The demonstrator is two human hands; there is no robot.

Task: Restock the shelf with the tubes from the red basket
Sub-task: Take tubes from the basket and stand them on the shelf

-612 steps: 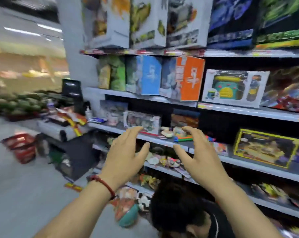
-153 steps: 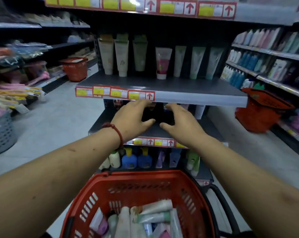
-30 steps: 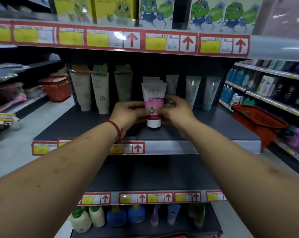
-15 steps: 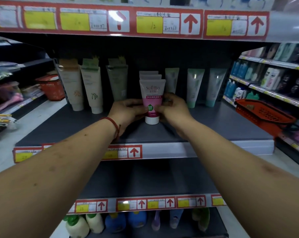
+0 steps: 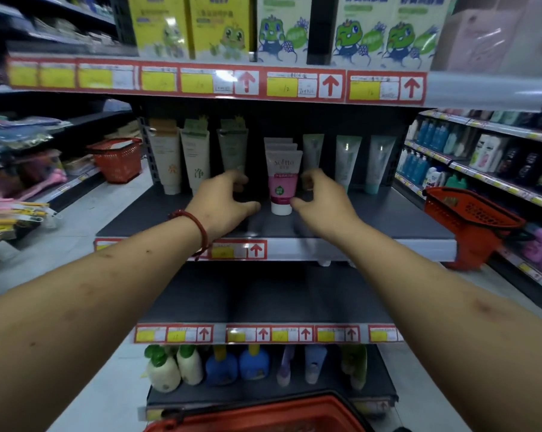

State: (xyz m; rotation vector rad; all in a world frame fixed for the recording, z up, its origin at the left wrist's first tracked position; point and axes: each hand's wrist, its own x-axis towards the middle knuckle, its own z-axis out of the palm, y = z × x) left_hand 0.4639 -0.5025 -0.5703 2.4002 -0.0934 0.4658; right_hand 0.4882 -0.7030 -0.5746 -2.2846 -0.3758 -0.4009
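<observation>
A pink and white tube [image 5: 282, 182] stands cap-down on the grey shelf [image 5: 388, 218], at the front of a short row of like tubes. My left hand [image 5: 224, 202] hovers just left of it and my right hand [image 5: 321, 202] just right of it. Both hands hold nothing, with loosely curved fingers, and neither touches the tube. The rim of the red basket [image 5: 263, 414] shows at the bottom edge; its contents are hidden.
Pale and green tubes [image 5: 196, 160] line the back of the same shelf. Bottles [image 5: 220, 367] stand on the lowest shelf. A second red basket [image 5: 469, 222] sits at the shelf's right end, a third [image 5: 117, 159] on the left aisle's shelf. Boxes [image 5: 282, 26] fill the top shelf.
Both hands have let go of the pink tube and drawn slightly apart and back. The tube now stands alone on the shelf.
</observation>
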